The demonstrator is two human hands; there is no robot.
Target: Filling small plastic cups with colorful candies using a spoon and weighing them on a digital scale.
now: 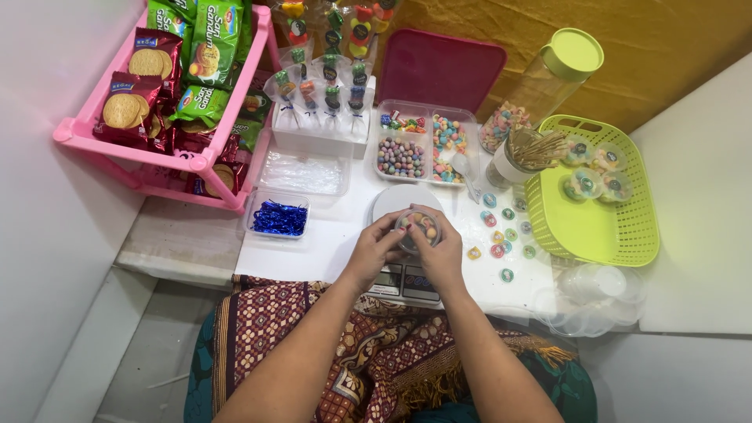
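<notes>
My left hand point(374, 249) and my right hand point(439, 252) together grip a small round clear cup point(418, 227) with coloured candies inside, fingers pressed around its rim. The cup is held just above a small white kitchen scale point(401, 197). Behind the scale lies a clear divided tray point(423, 145) of mixed coloured candies with a small scoop in it.
A pink rack point(182, 157) of biscuit packets stands at the left. A tub of blue twist ties point(278, 218), a lime basket point(595, 227) with filled cups, a jar of wooden sticks point(521, 157), loose round stickers point(501, 235), and stacked clear lids point(595, 294) surround the scale.
</notes>
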